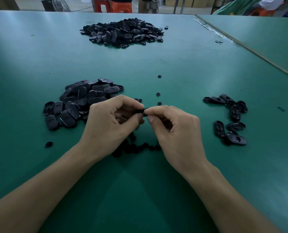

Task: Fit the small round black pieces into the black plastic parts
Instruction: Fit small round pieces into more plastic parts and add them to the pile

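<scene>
My left hand grips a black plastic part above the table, its fingers curled round it so that most of it is hidden. My right hand pinches the part's right end between thumb and forefinger; whether a small round piece is under the fingertips I cannot tell. Several small round black pieces lie on the mat under and between my wrists. A heap of oval black parts lies left of my left hand. A smaller group of oval parts lies to the right.
A big heap of black parts sits far back on the green table. Single round pieces lie at mid-table and near left. A seam runs diagonally at the right. Orange stools stand beyond the far edge.
</scene>
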A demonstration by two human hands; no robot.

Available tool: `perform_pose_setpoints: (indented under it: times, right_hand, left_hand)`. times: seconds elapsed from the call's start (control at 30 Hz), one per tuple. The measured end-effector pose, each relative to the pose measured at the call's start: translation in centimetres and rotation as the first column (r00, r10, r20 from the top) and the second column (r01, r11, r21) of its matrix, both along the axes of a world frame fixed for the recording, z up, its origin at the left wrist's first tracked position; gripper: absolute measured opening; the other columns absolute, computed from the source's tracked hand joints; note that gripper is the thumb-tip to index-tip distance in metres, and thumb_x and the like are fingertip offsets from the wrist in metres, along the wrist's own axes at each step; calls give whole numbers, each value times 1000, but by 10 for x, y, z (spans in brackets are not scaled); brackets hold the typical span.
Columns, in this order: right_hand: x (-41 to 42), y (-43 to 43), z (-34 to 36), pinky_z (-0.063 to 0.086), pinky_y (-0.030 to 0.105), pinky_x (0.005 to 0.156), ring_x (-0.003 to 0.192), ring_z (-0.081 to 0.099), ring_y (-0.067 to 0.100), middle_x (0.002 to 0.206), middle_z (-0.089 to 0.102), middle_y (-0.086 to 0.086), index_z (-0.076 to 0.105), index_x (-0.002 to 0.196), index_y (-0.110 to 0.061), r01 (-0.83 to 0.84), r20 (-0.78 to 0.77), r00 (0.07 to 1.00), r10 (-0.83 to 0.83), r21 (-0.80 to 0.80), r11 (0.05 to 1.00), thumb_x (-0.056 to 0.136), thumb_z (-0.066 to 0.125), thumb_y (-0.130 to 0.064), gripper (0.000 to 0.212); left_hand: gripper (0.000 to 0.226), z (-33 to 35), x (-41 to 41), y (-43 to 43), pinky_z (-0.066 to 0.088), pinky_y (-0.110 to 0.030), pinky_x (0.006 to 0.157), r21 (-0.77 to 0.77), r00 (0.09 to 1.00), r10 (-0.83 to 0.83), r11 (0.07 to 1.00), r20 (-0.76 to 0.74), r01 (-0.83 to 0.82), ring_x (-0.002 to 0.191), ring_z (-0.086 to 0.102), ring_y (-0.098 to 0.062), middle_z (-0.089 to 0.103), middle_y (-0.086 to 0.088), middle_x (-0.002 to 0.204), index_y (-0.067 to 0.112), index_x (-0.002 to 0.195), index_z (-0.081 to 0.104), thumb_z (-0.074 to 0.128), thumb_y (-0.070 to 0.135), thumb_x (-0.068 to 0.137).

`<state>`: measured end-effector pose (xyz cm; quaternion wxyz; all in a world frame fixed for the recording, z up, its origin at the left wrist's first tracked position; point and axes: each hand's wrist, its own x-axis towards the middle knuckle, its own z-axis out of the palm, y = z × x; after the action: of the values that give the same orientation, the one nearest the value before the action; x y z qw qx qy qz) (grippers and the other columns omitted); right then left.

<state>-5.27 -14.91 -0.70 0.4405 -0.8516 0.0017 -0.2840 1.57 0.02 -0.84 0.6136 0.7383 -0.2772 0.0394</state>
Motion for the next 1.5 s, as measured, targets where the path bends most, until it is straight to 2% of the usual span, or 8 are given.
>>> perform_pose_setpoints:
  times: [0.1, 0.33, 0.6, 0.77, 0.9, 1.07, 1.27, 1.5]
  right_hand:
    - [0, 0, 1, 49, 13, 70, 74, 65, 4, 79, 70, -14, 71, 106, -23, 15, 1, 1000, -15, 27, 1000, 89, 70, -10, 20]
    - [0, 1, -1, 56, 23, 73, 76, 69, 3, 83, 74, -10, 77, 94, -19, 13, -1, 1000, -13, 8, 1000, 86, 74, -8, 14]
    - [1, 1, -2, 50, 9, 67, 70, 67, -2, 74, 72, -15, 75, 87, -21, 10, -24, 1000, -8, 66, 998, 83, 75, -7, 14]
    - [0, 3, -2, 53, 11, 68, 71, 68, -2, 78, 74, -13, 78, 92, -18, -4, 1, 1000, 4, 59, 998, 85, 73, -5, 16]
    - [0, 4, -1, 51, 9, 68, 72, 68, -3, 77, 72, -15, 75, 92, -19, -8, -24, 1000, 11, 102, 995, 85, 72, -4, 16]
    - [0, 3, 1, 51, 21, 60, 64, 64, 6, 68, 67, -12, 63, 78, -23, 31, -59, 998, -26, 83, 996, 84, 73, -7, 19]
    - [-2, 2, 2, 40, 25, 46, 54, 51, 11, 58, 55, -6, 47, 75, -27, 19, -80, 997, -21, -31, 999, 86, 69, -5, 33]
    - [-2, 2, 2, 49, 37, 55, 61, 64, 16, 66, 65, -3, 46, 79, -33, -23, -84, 996, 24, 13, 1000, 88, 63, 0, 38]
  left_hand:
    - [27, -1, 1, 0, 61, -27, 70, -30, 1000, -8, 1000, -28, 7, 70, 75, -17, 76, 1, 82, 22, 90, 70, 75, -4, 83]
    - [20, 1, -1, 0, 59, -21, 70, -20, 999, -48, 999, -22, 48, 73, 75, -12, 77, 6, 82, 26, 90, 72, 75, 10, 78]
    - [16, -1, 0, 0, 58, -23, 72, 18, 999, -47, 999, 19, 47, 75, 74, -12, 77, 6, 84, 21, 89, 73, 75, 10, 78]
    - [27, -2, 1, 0, 58, -22, 72, 21, 998, -47, 999, 34, 46, 76, 75, -11, 77, 7, 85, 22, 89, 72, 77, -3, 81]
    - [20, -2, 2, 0, 59, -24, 73, 2, 999, -50, 999, 20, 50, 76, 75, -13, 77, 4, 85, 20, 89, 73, 76, 2, 80]
    - [16, -3, 1, 0, 58, -21, 71, 21, 997, -64, 998, 32, 64, 75, 74, -10, 77, 5, 85, 21, 90, 73, 76, 10, 78]
    - [20, -4, 1, 1, 56, -21, 61, 152, 974, -46, 988, 221, 12, 67, 70, -12, 73, 7, 80, 22, 91, 71, 76, 6, 80]
    - [13, -5, 3, 0, 56, -25, 61, 199, 949, -31, 979, 314, -34, 71, 66, -9, 70, 10, 87, 15, 96, 69, 73, 15, 83]
